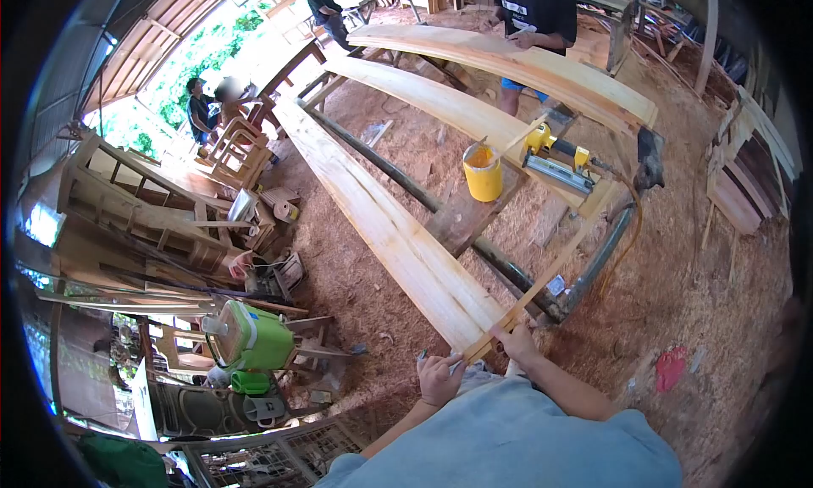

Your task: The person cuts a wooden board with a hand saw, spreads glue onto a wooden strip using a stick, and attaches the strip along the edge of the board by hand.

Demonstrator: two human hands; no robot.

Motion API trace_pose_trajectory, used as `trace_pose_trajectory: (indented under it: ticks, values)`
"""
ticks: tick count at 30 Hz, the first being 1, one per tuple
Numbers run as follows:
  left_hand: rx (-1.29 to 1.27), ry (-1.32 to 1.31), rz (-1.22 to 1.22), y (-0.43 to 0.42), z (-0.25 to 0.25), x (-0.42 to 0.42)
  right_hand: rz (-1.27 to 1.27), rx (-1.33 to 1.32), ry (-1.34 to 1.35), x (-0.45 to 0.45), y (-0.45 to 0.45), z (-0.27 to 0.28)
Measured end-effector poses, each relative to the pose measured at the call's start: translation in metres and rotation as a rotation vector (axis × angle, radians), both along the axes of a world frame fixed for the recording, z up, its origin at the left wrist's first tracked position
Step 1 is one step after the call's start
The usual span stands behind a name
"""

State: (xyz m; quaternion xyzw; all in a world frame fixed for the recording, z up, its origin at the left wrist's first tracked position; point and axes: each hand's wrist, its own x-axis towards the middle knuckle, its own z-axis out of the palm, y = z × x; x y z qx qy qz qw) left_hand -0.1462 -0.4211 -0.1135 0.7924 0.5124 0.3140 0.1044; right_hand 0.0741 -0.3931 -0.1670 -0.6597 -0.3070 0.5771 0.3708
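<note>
A long pale board (381, 234) runs away from me, its near end just in front of my body. A thin wooden strip (550, 272) slants across that end. My right hand (518, 344) is closed on the strip at the board's right corner. My left hand (440, 379) is closed at the left corner, holding a small slim thing, perhaps a pencil. A yellow nail gun (555, 153) lies on a second board (432, 98), near a yellow bucket (484, 173) with a stick in it.
Across the frame a person (535, 13) stands behind more stacked boards (508, 60). Other people are farther back. A green cooler (254, 335) stands at left. An air hose (633, 225) hangs at right. Wood shavings cover the floor.
</note>
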Motion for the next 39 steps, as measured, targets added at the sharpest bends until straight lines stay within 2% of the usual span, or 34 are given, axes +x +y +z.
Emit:
trace_pose_trajectory:
  ticks: [5,7,9,10,12,13,15,17,18,20,23,25,27,28,30,31,33,39]
  values:
    - [-0.01,0.073,-0.004,-0.003,0.01,-0.004,0.018,0.028,-0.085,0.001,0.001,0.003]
    - [-0.021,0.07,-0.02,-0.003,0.012,-0.014,0.029,-0.035,-0.04,0.002,0.002,0.015]
    - [-0.053,0.2,-0.04,-0.003,-0.001,-0.032,0.029,-0.046,-0.009,0.002,0.003,0.026]
    - [-0.056,0.192,-0.028,-0.005,-0.007,-0.041,0.023,-0.001,-0.024,0.002,0.003,0.027]
    - [-0.039,0.225,0.015,-0.006,-0.025,-0.062,0.036,-0.078,0.025,0.003,0.004,0.033]
    - [-0.025,0.268,0.043,-0.006,-0.035,-0.073,-0.017,0.048,-0.056,0.0,0.001,0.028]
    - [-0.131,0.341,0.107,-0.004,-0.06,-0.103,-0.023,0.029,0.002,-0.002,-0.002,0.031]
    - [-0.017,0.008,0.215,0.007,-0.049,-0.102,0.042,-0.096,0.006,0.003,0.012,0.061]
    - [-0.187,0.061,0.378,0.023,-0.013,-0.087,0.069,-0.2,0.01,0.004,0.001,0.063]
    - [-0.164,0.211,0.51,0.04,0.005,-0.071,0.062,-0.154,-0.045,0.003,-0.001,0.04]
    - [-0.088,0.076,0.381,0.063,0.036,-0.037,0.044,-0.026,-0.13,0.001,-0.003,0.027]
    - [0.052,-0.046,0.004,0.077,0.036,-0.019,0.03,0.023,-0.161,0.001,-0.005,0.017]
    - [-0.114,-0.021,-0.222,0.087,0.033,-0.003,0.093,-0.065,-0.183,0.003,-0.003,0.008]
    - [-0.11,-0.026,-0.227,0.092,0.033,0.007,0.088,-0.063,-0.19,0.004,-0.004,0.011]
    - [-0.183,0.113,-0.487,0.102,0.044,0.03,0.057,-0.049,-0.039,0.004,-0.004,0.039]
    - [-0.178,0.11,-0.494,0.109,0.046,0.039,0.049,-0.045,-0.044,0.003,-0.005,0.033]
    - [-0.276,0.359,-0.669,0.125,0.048,0.055,-0.02,-0.024,-0.071,0.0,-0.003,0.024]
    - [-0.254,0.521,-0.799,0.159,0.047,0.075,0.056,-0.088,-0.08,0.004,-0.002,0.031]
